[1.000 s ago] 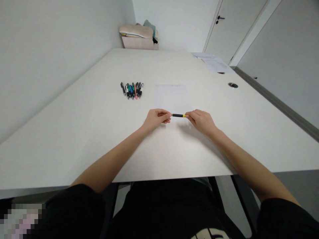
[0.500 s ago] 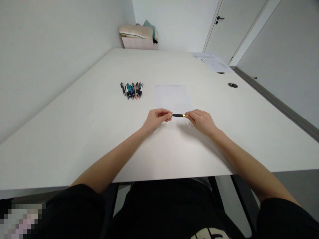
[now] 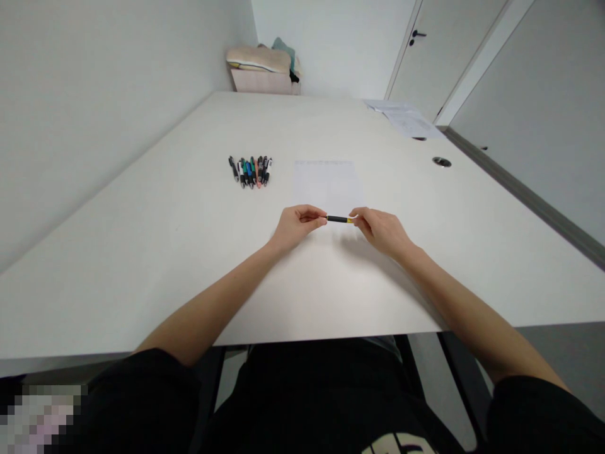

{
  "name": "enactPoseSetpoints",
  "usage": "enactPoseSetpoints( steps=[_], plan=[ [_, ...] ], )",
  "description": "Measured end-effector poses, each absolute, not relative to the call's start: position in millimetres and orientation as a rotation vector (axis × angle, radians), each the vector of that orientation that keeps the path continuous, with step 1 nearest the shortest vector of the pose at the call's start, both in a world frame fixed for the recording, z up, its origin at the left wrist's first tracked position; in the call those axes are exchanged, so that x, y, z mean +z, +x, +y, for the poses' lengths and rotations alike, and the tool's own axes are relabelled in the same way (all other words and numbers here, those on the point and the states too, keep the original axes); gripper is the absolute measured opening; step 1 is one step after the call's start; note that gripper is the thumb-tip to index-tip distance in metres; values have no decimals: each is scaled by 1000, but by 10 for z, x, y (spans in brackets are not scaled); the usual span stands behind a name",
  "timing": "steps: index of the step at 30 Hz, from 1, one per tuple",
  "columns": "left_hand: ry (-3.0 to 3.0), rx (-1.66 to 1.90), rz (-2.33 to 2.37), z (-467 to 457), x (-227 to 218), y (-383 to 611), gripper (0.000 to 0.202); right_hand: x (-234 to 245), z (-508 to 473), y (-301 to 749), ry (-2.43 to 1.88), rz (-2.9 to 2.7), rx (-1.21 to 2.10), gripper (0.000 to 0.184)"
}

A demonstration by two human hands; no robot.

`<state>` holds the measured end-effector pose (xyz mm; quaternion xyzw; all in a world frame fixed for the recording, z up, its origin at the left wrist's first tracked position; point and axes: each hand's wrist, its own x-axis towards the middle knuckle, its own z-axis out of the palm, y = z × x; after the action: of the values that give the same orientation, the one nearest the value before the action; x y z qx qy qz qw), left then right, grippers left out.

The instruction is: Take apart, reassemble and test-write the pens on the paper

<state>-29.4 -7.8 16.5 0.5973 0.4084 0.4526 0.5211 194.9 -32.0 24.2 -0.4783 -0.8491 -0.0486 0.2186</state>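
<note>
A black pen with a yellow-gold part at its right end lies level between my two hands, just above the table. My left hand is closed on its left end, thumb and fingers pinched together. At the gold end, my right hand pinches with thumb and fingertips, the index finger slightly raised. Behind the pen is a white sheet of paper with a faint line of print along its top. The pen's two tips are hidden by my fingers.
Several pens lie side by side left of the paper, with one black pen slightly apart. Loose papers rest at the far right of the white table, near a round cable hole. Folded cloth sits beyond the far edge.
My right fingers have shifted a little at the gold end, the index finger lifting and more gold showing. The left hand and the pen have hardly moved.
</note>
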Motion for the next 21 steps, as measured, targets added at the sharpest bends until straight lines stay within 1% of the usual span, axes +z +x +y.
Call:
enactPoseSetpoints(
  steps=[4,7,12,16,21],
  plan=[
    [1414,1087,981,-81,177,-299,32,243,-336,1958,-1168,-2347,-128,20],
    [1421,1085,989,-76,171,-303,31,235,-331,1960,-1137,-2322,-166,14],
    [1450,1083,1001,-73,149,-304,32,238,-311,1951,-1186,-2345,-255,19],
    [1458,1084,994,-76,140,-298,31,234,-302,1935,-1241,-2348,-356,29],
    [1470,1083,967,-77,135,-286,28,212,-286,1935,-1290,-2388,-381,34]
  ],
)
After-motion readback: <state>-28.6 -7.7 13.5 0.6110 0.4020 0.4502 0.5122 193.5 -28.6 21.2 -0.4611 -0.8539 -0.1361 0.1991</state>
